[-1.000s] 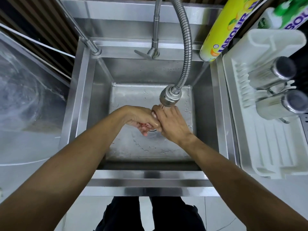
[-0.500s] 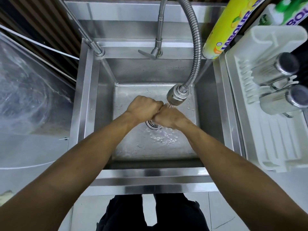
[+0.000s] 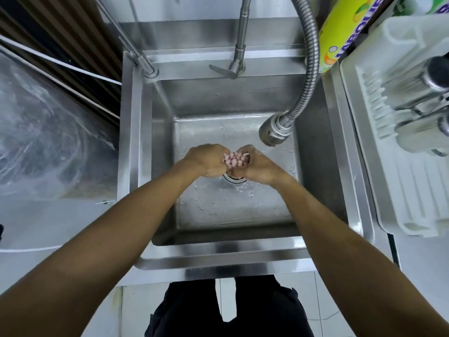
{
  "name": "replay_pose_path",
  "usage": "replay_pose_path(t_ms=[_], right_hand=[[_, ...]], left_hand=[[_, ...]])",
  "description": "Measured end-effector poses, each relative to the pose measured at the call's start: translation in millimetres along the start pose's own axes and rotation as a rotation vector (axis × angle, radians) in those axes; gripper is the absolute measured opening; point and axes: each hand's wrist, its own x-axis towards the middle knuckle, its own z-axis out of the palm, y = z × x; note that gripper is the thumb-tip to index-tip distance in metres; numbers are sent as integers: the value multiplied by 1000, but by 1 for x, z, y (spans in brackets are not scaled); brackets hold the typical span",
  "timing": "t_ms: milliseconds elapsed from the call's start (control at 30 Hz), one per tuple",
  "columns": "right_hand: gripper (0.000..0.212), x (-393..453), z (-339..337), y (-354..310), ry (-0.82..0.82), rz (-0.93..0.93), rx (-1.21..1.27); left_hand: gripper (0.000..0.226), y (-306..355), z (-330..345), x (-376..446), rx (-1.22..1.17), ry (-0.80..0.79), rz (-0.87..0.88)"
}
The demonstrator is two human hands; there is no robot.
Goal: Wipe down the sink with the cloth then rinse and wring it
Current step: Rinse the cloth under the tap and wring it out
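Exposed now — cloth (image 3: 236, 159) bunched, seemingly twisted, between both hands' fingers (image 3: 220, 158).

Both forearms are bare from wrist to the frame's edge: no sleeves, no watch, no rings or bands visible on the left hand (image 3: 206, 160) or right hand (image 3: 260, 166). Below stand 2 legs in dark, black-looking trousers (image 3: 192, 312).
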Motion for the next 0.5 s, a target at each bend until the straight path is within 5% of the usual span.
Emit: replay_pose_path(t_ms=[133, 233, 367, 500], right_hand=[[84, -17, 25, 32, 609, -387, -561], [78, -26, 15, 47, 812, -596, -856], [30, -11, -25, 43, 815, -720, -1013], [19, -14, -54, 0, 472, -370, -1190]], left_hand=[[11, 13, -6, 14, -551, -360, -188], [5, 34, -17, 24, -613, -576, -114], [7, 57, -36, 32, -556, -820, -10], [20, 68, -37, 38, -470, -740, -10]])
